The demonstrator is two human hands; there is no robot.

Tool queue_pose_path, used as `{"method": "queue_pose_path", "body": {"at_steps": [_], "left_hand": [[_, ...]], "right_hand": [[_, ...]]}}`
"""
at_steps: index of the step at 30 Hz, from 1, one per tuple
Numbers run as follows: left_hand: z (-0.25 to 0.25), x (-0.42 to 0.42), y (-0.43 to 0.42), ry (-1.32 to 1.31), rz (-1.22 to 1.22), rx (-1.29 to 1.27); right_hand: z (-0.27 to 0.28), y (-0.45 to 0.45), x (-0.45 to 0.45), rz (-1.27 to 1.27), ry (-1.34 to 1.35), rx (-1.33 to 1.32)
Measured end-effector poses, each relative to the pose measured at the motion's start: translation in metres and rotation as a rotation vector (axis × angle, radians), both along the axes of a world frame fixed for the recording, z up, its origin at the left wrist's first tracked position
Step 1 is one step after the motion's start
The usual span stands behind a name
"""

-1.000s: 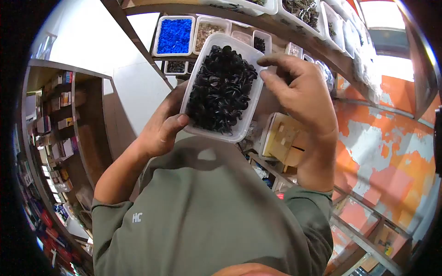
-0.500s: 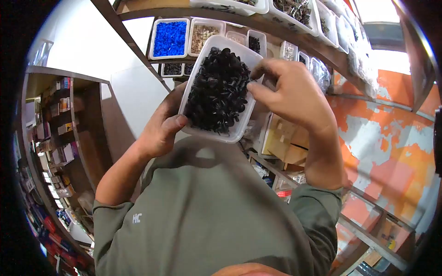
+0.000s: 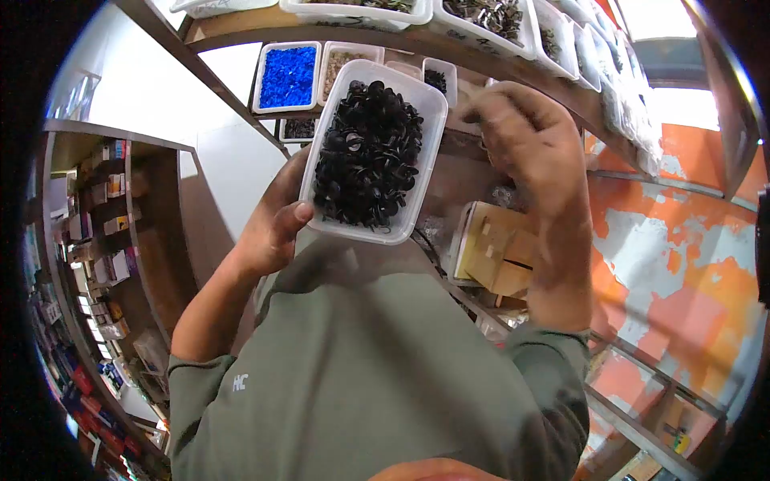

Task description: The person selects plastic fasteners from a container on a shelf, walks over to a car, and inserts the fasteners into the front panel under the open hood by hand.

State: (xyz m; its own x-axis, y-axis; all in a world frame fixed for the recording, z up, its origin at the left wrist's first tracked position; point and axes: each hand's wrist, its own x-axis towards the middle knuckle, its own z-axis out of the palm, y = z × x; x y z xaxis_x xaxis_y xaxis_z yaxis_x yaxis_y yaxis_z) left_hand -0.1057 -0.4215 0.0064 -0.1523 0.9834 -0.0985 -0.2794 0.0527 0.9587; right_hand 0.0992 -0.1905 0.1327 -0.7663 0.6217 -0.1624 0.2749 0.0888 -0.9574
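Observation:
My left hand [image 3: 281,228] grips a translucent white plastic tub [image 3: 434,120] from its left side, with the thumb over the near-left rim and the other fingers out of sight beneath it. Small shiny black plastic pieces [image 3: 365,160], rounded in shape, fill much of the tub, which is tilted towards me. To the right of the tub and apart from it, my right hand [image 3: 533,132] is raised and blurred by motion. Its fingers are bent, and whether anything is between them does not show.
Behind the tub, a shelf carries a box of blue pieces [image 3: 289,76], a box of pale brown pieces [image 3: 337,64] and a small box of black pieces [image 3: 437,78]. Higher up stand tubs of metal parts [image 3: 493,16]. A cardboard box [image 3: 501,248] sits below right; a shelving unit [image 3: 160,224] is at left.
My right hand has left the tub's right rim and moved up and to the right. The tub, held in my left hand, has shifted slightly left.

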Motion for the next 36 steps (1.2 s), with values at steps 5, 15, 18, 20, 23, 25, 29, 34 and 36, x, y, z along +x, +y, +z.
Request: {"method": "queue_pose_path", "body": {"at_steps": [5,15,18,20,23,25,29,34,36], "left_hand": [[0.000,0.029,0.012,-0.041,0.053,0.039],[0.002,0.082,0.033,-0.022,0.138,0.106],[0.003,0.085,0.033,-0.021,0.149,0.121],[0.001,0.085,0.033,-0.022,0.151,0.131],[-0.005,0.085,0.033,-0.019,0.150,0.136],[-0.006,0.082,0.032,-0.008,0.141,0.133],[-0.008,0.079,0.032,-0.018,0.125,0.143],[-0.006,0.075,0.029,-0.061,0.114,0.085],[-0.014,0.075,0.029,-0.146,0.108,0.069]], "right_hand": [[-0.002,0.024,-0.004,0.313,-0.259,0.908],[0.013,0.039,0.000,0.551,-0.742,1.091],[0.012,0.039,0.002,0.573,-0.737,1.081],[0.014,0.036,0.003,0.600,-0.738,1.044],[0.011,0.035,0.006,0.578,-0.700,1.058],[0.006,0.036,0.012,0.538,-0.603,1.103],[0.015,0.032,0.013,0.475,-0.558,1.046],[0.008,0.041,0.020,0.424,-0.408,0.816],[0.003,0.043,0.026,0.363,-0.329,0.674]]}}
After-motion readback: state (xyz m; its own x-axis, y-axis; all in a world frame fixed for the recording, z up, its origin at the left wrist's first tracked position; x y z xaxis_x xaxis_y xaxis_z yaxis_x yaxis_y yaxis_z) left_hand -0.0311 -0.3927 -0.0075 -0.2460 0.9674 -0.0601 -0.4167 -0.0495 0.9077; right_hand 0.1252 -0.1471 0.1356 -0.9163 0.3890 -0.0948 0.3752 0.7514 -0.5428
